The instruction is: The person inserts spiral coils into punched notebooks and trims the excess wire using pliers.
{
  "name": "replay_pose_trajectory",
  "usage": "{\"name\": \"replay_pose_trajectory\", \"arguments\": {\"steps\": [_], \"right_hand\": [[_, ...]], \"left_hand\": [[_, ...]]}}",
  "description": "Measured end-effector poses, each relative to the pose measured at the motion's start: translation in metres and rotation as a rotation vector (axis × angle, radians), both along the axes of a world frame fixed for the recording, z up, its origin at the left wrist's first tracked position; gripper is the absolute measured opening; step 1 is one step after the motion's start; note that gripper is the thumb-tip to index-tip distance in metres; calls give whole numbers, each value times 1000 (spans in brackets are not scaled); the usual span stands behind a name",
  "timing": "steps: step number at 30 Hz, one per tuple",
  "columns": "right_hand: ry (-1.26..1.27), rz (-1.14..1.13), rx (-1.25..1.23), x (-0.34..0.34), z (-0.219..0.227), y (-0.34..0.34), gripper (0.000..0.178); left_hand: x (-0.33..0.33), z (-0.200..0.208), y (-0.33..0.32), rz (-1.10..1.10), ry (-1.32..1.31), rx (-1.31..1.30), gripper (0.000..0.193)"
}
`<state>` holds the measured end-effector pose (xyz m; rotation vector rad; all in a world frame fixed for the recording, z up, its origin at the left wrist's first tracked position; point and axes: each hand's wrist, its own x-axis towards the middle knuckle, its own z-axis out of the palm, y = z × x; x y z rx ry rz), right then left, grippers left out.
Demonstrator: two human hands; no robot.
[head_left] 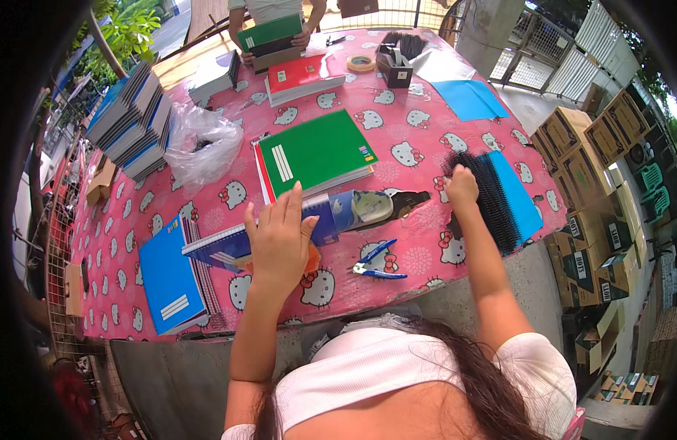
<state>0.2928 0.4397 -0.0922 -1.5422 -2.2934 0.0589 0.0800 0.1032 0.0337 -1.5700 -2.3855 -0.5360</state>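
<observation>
A dark-blue notebook (219, 246) slants over the pink-covered counter (432, 258) beneath the left hand (277, 231), which lies spread open. The right hand (463, 186) curls at black spiral coils (497, 209); whether it grips any cannot be told.

You're in an open-air bookbinding workshop: stacked blue-covered notebooks (137, 121), black plastic coils (494, 205) by the right edge of the pink patterned table (419, 253), brown cardboard cartons (584, 268) beyond.
</observation>
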Motion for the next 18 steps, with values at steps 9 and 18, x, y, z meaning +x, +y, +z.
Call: {"name": "replay_pose_trajectory", "arguments": {"steps": [9,18], "right_hand": [[537,865,-410,-52,105,-149,25],[687,1057,-284,-84,126,-157,22]], "left_hand": [[-4,5,2,-64,-197,421,18],[5,8,1,-30,-245,380,19]]}}
